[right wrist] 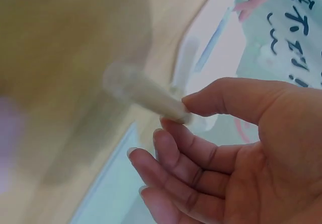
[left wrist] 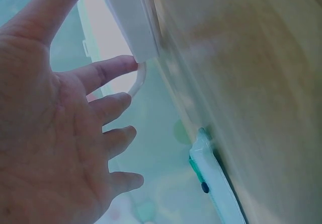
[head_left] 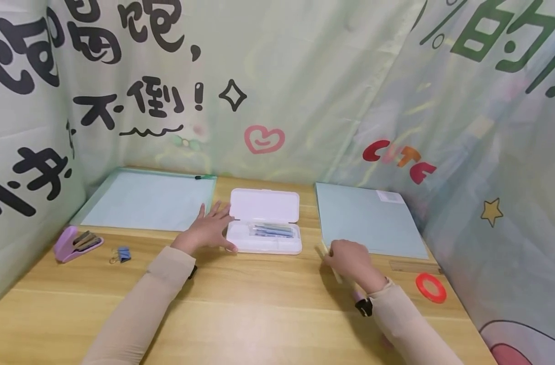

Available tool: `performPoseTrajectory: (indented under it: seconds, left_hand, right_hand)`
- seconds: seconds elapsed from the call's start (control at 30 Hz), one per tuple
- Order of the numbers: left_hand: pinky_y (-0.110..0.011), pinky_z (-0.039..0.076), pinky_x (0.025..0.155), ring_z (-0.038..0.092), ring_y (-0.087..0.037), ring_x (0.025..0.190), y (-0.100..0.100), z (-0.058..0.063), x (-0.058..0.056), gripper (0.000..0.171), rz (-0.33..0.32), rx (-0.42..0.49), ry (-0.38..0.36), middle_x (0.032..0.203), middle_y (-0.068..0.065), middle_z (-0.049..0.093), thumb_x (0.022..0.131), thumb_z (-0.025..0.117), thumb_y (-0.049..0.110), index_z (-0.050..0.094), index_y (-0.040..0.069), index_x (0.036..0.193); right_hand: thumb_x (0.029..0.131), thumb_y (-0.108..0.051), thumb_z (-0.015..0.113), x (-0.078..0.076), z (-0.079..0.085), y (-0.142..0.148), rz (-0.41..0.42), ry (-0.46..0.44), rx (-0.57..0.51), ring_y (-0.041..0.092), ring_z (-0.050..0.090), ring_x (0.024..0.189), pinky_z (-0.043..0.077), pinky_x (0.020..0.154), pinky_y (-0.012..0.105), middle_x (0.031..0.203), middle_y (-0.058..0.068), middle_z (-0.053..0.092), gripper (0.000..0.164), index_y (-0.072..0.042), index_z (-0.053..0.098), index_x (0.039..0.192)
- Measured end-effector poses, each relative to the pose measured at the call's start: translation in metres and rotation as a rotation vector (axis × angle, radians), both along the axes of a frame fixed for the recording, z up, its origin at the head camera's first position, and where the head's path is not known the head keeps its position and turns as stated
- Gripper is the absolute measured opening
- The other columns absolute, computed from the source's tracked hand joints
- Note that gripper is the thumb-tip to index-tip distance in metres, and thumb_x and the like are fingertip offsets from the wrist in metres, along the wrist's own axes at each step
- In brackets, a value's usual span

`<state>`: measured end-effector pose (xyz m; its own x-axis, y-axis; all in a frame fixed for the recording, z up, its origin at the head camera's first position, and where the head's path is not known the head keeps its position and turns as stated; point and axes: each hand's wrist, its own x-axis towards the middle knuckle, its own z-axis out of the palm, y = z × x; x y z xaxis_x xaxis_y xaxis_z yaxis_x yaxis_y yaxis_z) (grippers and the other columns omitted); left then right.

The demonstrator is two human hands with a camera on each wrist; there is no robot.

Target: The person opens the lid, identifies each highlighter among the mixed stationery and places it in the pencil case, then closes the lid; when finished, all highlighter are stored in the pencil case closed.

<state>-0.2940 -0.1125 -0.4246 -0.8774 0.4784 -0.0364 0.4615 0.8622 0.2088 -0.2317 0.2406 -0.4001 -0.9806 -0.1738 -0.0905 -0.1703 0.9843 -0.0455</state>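
Note:
An open white pencil case (head_left: 265, 205) stands at the middle of the table, its lid tipped back and several pens (head_left: 272, 231) lying in its tray. My left hand (head_left: 206, 232) is spread at the case's left side; in the left wrist view its forefinger (left wrist: 105, 73) touches the corner near the hinge. To the right of the case, my right hand (head_left: 350, 259) pinches a slim pale-yellow stick (right wrist: 156, 98) between thumb and fingertips. Motion blur in the right wrist view hides what kind of stick it is.
A pale blue zip pouch (head_left: 145, 200) lies at back left, a pale blue folder (head_left: 364, 218) at back right. At left are a purple holder (head_left: 65, 246) with dark sticks and blue binder clips (head_left: 124, 253). A wooden ruler (head_left: 414, 267) and a red ring (head_left: 430, 288) lie at right.

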Motion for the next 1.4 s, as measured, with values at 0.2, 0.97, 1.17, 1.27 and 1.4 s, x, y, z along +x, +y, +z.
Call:
performPoseTrajectory:
  seconds: [0.2,0.97,1.17,1.27,1.4]
  left_hand:
    - [-0.057,-0.011,0.094,-0.008,-0.03,0.128,0.001,0.0,0.002,0.096,0.001,0.017,-0.004,0.143,-0.012,0.007,0.058,0.06,0.067,0.037,0.01,0.132]
    - [-0.057,-0.008,0.095,-0.006,-0.03,0.129,0.001,-0.001,0.005,0.098,0.008,0.0,0.031,0.144,-0.009,0.008,0.055,0.056,0.071,0.038,0.012,0.132]
    - [-0.056,-0.009,0.095,-0.008,-0.028,0.129,0.001,-0.004,0.003,0.101,0.012,-0.013,0.035,0.144,-0.009,0.008,0.053,0.053,0.074,0.038,0.012,0.132]
    - [-0.056,-0.009,0.095,-0.008,-0.028,0.129,0.0,-0.004,0.002,0.102,0.015,-0.014,0.043,0.144,-0.008,0.008,0.052,0.051,0.075,0.038,0.012,0.131]
    - [-0.056,-0.009,0.095,-0.005,-0.029,0.129,-0.001,-0.006,0.001,0.102,0.015,-0.016,0.043,0.144,-0.008,0.008,0.052,0.051,0.076,0.038,0.013,0.132]
  right_hand:
    - [0.073,-0.02,0.05,-0.019,0.004,-0.03,0.106,0.122,0.025,0.01,0.03,0.043,0.025,0.037,0.028,0.046,-0.005,0.034,0.029,-0.017,0.039,0.047]
    - [0.084,-0.018,0.052,-0.088,-0.021,-0.11,0.563,0.47,0.234,0.011,0.049,0.056,0.04,0.041,0.025,0.07,-0.004,0.054,0.01,-0.016,0.061,0.08]
    - [0.082,-0.012,0.052,-0.086,-0.025,-0.112,0.535,0.412,0.202,0.011,0.054,0.067,0.043,0.044,0.026,0.082,-0.004,0.055,0.016,-0.017,0.064,0.092]
    - [0.081,-0.01,0.053,-0.086,-0.025,-0.112,0.532,0.401,0.182,0.011,0.054,0.069,0.044,0.046,0.026,0.082,-0.004,0.055,0.018,-0.018,0.065,0.093]
    - [0.08,-0.009,0.053,-0.087,-0.025,-0.109,0.541,0.406,0.168,0.012,0.054,0.071,0.046,0.05,0.027,0.083,-0.003,0.055,0.02,-0.018,0.066,0.093]
